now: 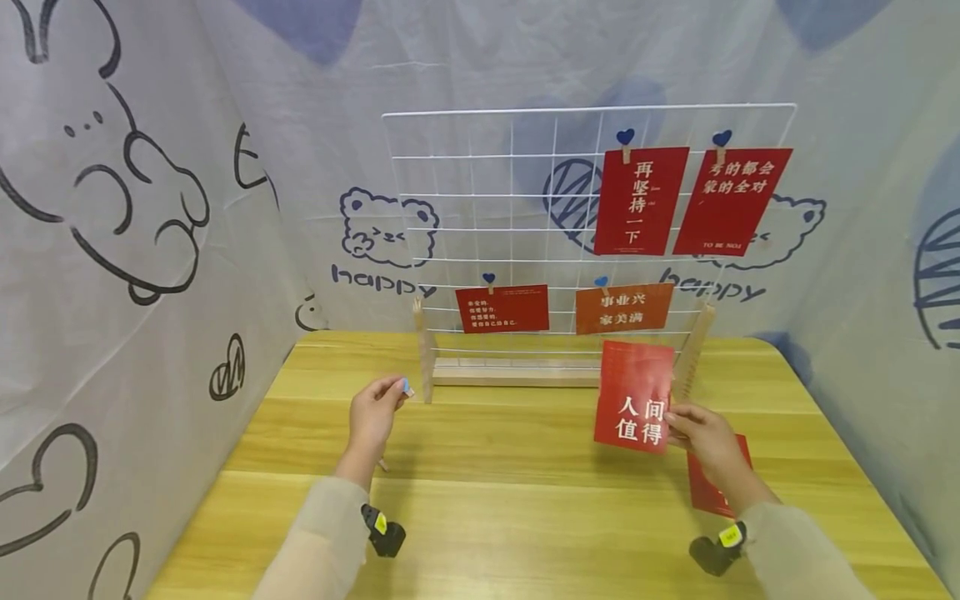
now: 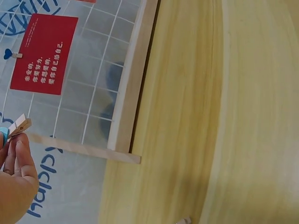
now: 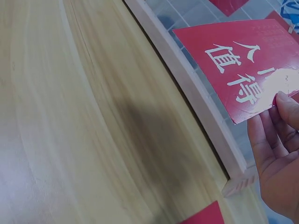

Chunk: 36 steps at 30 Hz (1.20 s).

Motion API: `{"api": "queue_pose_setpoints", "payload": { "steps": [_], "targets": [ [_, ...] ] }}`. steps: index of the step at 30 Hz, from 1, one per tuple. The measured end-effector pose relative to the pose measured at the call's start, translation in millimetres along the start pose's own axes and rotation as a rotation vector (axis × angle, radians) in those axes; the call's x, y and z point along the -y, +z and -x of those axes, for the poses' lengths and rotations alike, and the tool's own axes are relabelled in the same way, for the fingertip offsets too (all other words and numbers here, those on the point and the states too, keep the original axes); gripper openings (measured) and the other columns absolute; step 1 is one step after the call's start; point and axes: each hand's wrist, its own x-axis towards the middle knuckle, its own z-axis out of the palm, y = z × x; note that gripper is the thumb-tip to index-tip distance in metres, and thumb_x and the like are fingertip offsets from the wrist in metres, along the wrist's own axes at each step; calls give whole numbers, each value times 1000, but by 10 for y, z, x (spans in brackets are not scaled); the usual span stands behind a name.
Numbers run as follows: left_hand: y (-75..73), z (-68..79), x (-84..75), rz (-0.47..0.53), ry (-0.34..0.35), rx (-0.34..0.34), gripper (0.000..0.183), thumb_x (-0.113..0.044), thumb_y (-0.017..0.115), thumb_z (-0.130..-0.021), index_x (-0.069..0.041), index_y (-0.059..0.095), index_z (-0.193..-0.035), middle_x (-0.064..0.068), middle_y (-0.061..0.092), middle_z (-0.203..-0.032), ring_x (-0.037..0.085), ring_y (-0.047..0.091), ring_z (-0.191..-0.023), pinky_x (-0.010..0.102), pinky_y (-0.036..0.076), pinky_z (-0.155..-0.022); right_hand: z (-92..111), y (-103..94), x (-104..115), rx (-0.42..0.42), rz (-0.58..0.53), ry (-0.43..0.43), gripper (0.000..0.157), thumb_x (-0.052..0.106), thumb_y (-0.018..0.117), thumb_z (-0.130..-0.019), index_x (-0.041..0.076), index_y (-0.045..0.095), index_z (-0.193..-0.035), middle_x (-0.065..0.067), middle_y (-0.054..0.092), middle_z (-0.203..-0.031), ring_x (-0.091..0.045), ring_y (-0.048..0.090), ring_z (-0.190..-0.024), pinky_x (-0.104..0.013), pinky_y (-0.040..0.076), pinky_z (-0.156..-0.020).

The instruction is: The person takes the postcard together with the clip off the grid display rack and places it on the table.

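Between thumb and fingers, my left hand [image 1: 375, 412] pinches a small wooden clothespin [image 2: 20, 124] with a light-blue decoration, held in the air left of the grid rack. My right hand [image 1: 705, 433] grips a red card [image 1: 634, 397] with large white characters by its right edge, upright in front of the rack's lower right. The white wire grid [image 1: 512, 208] stands in a wooden base [image 1: 517, 377]. Two tall red cards [image 1: 642, 202] hang at its upper right from clips with dark-blue hearts. Lower down hang a wide red card [image 1: 502, 309] and an orange card [image 1: 624, 308].
Another red card [image 1: 708, 487] lies on the wooden table [image 1: 517, 500], partly under my right hand and forearm. A wooden clothespin [image 2: 186, 220] lies on the table near my left wrist. Printed cloth [image 1: 285, 125] walls in the table at the back and sides.
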Motion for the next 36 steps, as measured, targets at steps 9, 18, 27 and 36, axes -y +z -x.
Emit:
{"api": "queue_pose_setpoints", "payload": {
  "steps": [9, 18, 27, 36],
  "targets": [
    [-87, 25, 113, -54, -38, -17, 34, -18, 47, -96, 2, 52, -123, 17, 56, -119, 22, 55, -106, 19, 47, -87, 20, -79, -121, -22, 47, 61, 25, 12, 54, -92, -6, 56, -108, 15, 57, -78, 1, 59, -72, -18, 52, -70],
    [-176, 65, 261, -55, -65, -48, 35, -18, 48, -96, 3, 51, -123, 17, 56, -116, 17, 57, -100, 17, 48, -84, 38, -111, -247, -39, 59, 100, 31, 14, 54, -92, -10, 54, -112, 14, 58, -77, 0, 59, -70, -21, 53, -71],
    [-227, 83, 401, -54, -79, -63, 32, -17, 49, -95, 4, 53, -119, 15, 58, -110, 15, 57, -95, 34, 46, -93, 36, -146, -355, -59, 76, 165, 38, 16, 54, -92, -13, 49, -117, 12, 59, -75, 0, 57, -69, -22, 54, -70],
    [-300, 65, 590, -51, -96, -90, 29, -14, 50, -94, 7, 53, -115, 10, 62, -99, 3, 56, -79, 27, 50, -85, -3, -197, -414, -54, 83, 181, 38, 14, 53, -92, -15, 48, -117, 10, 58, -74, -2, 57, -68, -22, 54, -68]
  ]
}}
